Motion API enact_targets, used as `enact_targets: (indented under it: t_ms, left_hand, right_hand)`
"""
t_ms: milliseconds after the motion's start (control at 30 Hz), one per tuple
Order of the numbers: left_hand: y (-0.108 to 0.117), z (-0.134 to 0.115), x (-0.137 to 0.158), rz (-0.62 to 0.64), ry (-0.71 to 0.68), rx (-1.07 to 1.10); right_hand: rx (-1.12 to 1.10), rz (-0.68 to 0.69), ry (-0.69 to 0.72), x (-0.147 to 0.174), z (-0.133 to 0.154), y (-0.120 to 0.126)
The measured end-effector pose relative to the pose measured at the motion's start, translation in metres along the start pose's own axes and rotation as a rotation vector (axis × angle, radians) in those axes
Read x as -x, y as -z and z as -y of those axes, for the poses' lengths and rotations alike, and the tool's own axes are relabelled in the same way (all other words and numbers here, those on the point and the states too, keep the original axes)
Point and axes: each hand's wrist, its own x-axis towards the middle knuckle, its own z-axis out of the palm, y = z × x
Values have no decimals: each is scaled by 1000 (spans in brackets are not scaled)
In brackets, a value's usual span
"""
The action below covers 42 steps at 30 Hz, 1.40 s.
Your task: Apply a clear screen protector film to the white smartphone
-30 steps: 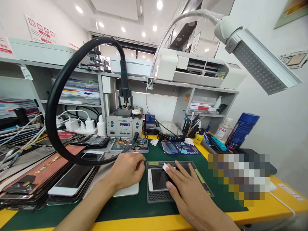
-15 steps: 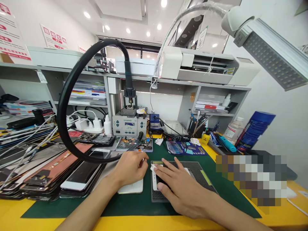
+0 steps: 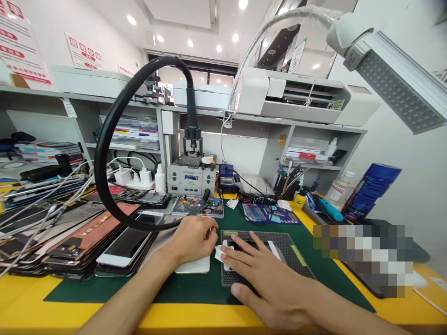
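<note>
A phone with a white frame (image 3: pixel 275 250) lies on a dark ribbed mat (image 3: pixel 293 242). My right hand (image 3: pixel 260 270) rests over it, palm down, with fingers stretched and spread across the screen and the thumb off the phone's near edge. A crumpled white tissue (image 3: pixel 220 254) shows under its fingertips at the phone's left side. My left hand (image 3: pixel 196 239) is curled into a loose fist just left of the mat. Whatever it may hold is hidden by the fingers. Below that hand lies a flat white device (image 3: pixel 193 267), mostly covered.
Stacked phones and screens (image 3: pixel 124 246) crowd the left, with white cables (image 3: pixel 70 200) across them. A thick black hose (image 3: pixel 101 149) loops above the left hand from a rework station (image 3: pixel 186 179). A parts tray (image 3: pixel 216 209), tool holder (image 3: pixel 286 181) and bottles (image 3: pixel 340 188) stand behind.
My right hand has slid toward me over the phone, dragging the tissue down its left side. The left hand stays closed in nearly the same place. The camera view has shifted slightly.
</note>
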Motion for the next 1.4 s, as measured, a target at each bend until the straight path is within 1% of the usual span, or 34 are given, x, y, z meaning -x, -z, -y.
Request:
enact_targets:
  t_ms: [167,467,600,767,833,933,1033,1167,1400]
  left_hand:
    - [-1,0,1,2,-12,1]
    - [-1,3,3,7,-26,-4]
    - [-1,3,3,12,-30,1]
    - [-1,4,2,10,-30,16]
    - [-1,5,3,7,-33,23]
    - [-2,5,3,4,-40,32]
    - [-3,5,4,1,-45,39]
    - [-2,4,4,1,-44,40]
    - [-2,2,3,-8,-41,36]
  right_hand:
    - [-7,32,-26,10,8,-2]
    - [19,2,-132,28,8,-12]
    - [65,-66,-171,42,-3,-18]
    - [144,-173,-208,67,-25,-32]
    - [178,-186,-241,78,-32,-36]
    - [207,-170,-300,93,-39,-40]
    - [218,-160,-341,102,-43,-41]
    - [200,-187,-368,101,-45,-39]
    - [176,-211,-362,79,-57,-25]
